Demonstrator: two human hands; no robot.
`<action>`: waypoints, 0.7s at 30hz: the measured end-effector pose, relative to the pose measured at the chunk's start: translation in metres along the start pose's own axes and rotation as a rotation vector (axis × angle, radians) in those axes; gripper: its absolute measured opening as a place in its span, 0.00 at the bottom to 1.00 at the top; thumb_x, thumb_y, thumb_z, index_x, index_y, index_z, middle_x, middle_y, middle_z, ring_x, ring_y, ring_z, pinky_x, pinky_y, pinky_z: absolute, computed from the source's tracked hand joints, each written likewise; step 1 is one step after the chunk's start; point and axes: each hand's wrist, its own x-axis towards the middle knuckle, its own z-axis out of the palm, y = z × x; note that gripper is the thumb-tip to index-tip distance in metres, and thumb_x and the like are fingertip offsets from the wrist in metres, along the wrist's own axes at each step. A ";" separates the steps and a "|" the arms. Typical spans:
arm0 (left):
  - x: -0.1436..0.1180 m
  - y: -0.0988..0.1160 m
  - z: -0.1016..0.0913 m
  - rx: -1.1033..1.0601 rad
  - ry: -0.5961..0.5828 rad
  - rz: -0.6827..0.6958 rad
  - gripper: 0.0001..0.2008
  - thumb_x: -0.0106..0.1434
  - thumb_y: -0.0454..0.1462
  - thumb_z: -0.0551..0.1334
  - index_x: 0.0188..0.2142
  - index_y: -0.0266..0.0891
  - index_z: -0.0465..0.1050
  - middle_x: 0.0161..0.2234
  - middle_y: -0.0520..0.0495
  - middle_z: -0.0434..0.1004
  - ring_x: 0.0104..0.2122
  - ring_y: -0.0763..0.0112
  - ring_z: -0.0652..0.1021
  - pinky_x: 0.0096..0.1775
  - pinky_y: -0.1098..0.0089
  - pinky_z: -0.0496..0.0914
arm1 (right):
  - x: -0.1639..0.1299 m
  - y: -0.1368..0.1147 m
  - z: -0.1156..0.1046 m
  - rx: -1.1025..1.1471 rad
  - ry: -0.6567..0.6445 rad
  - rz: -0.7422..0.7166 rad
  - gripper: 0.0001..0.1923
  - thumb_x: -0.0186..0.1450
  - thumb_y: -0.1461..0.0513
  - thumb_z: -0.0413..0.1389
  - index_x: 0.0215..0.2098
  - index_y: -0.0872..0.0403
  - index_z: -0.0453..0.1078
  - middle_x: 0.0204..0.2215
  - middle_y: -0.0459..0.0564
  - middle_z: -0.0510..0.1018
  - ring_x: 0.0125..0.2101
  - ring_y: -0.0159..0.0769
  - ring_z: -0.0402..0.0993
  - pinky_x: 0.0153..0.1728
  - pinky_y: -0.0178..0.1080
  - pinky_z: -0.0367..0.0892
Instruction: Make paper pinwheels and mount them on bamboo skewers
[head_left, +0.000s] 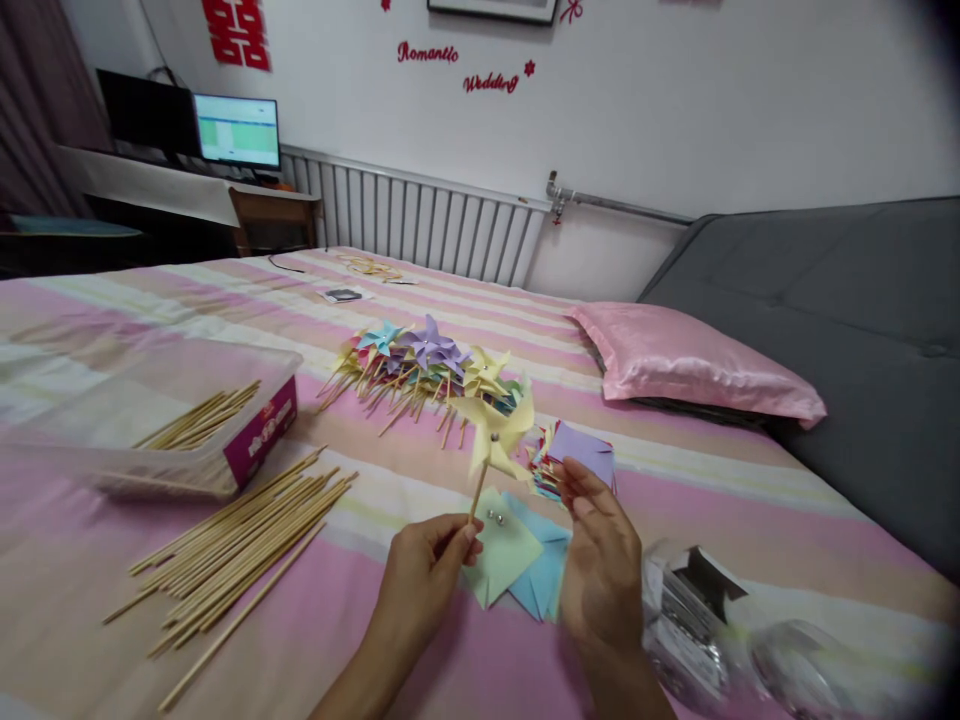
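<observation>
A pink pillow [690,365] lies far right on the striped bed [750,500]; a lit monitor [237,130] stands far left beside a white radiator [420,215].

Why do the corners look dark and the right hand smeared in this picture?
Head view: the wide lens darkens the right corners and bends the edges; the right hand is motion-blurred, while the left hand pinching the yellow pinwheel is sharper; room light is soft and even.
</observation>
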 end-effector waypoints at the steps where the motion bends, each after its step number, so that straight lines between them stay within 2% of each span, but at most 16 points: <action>1: 0.001 -0.001 0.000 -0.033 0.001 -0.013 0.16 0.57 0.44 0.57 0.32 0.33 0.77 0.25 0.45 0.76 0.27 0.68 0.74 0.31 0.72 0.66 | 0.000 0.001 0.000 -0.013 0.017 0.016 0.17 0.56 0.59 0.56 0.43 0.56 0.70 0.43 0.54 0.74 0.47 0.43 0.68 0.51 0.49 0.56; 5: 0.003 -0.001 0.001 -0.107 -0.011 -0.039 0.17 0.56 0.45 0.58 0.34 0.32 0.76 0.26 0.44 0.76 0.27 0.68 0.74 0.31 0.71 0.66 | 0.002 0.003 0.002 -0.080 0.046 0.068 0.17 0.55 0.57 0.58 0.42 0.56 0.69 0.41 0.53 0.76 0.45 0.42 0.69 0.49 0.48 0.59; 9: 0.002 0.001 0.003 -0.092 -0.042 -0.033 0.16 0.57 0.44 0.57 0.33 0.32 0.75 0.25 0.44 0.76 0.27 0.68 0.73 0.31 0.71 0.66 | 0.002 0.002 0.003 -0.120 0.038 0.088 0.19 0.55 0.56 0.58 0.43 0.56 0.69 0.42 0.54 0.75 0.45 0.42 0.69 0.46 0.46 0.62; 13: -0.001 0.005 0.004 0.060 -0.083 0.029 0.15 0.60 0.42 0.54 0.30 0.34 0.75 0.24 0.47 0.74 0.28 0.68 0.73 0.31 0.72 0.64 | -0.001 -0.003 0.004 -0.074 -0.030 0.094 0.19 0.57 0.55 0.56 0.45 0.56 0.68 0.43 0.54 0.75 0.45 0.41 0.70 0.45 0.43 0.63; 16: -0.003 0.008 0.005 0.201 -0.128 0.057 0.15 0.61 0.40 0.52 0.26 0.36 0.74 0.24 0.48 0.74 0.27 0.68 0.73 0.30 0.73 0.62 | -0.002 -0.006 0.007 -0.012 -0.093 0.133 0.16 0.57 0.56 0.58 0.41 0.55 0.69 0.37 0.52 0.77 0.39 0.39 0.73 0.39 0.40 0.66; 18: -0.004 0.009 0.006 0.277 -0.150 0.071 0.16 0.61 0.40 0.52 0.24 0.37 0.73 0.24 0.48 0.74 0.27 0.68 0.73 0.29 0.73 0.61 | -0.002 -0.005 0.008 -0.001 -0.081 0.164 0.15 0.55 0.56 0.60 0.39 0.55 0.70 0.33 0.50 0.78 0.35 0.38 0.74 0.35 0.38 0.67; 21: -0.005 0.008 0.007 0.364 -0.165 0.113 0.16 0.61 0.40 0.51 0.22 0.38 0.72 0.23 0.48 0.74 0.26 0.68 0.72 0.29 0.74 0.59 | -0.001 -0.003 0.009 -0.035 0.009 0.182 0.18 0.51 0.56 0.63 0.38 0.56 0.71 0.32 0.50 0.79 0.34 0.39 0.75 0.35 0.38 0.67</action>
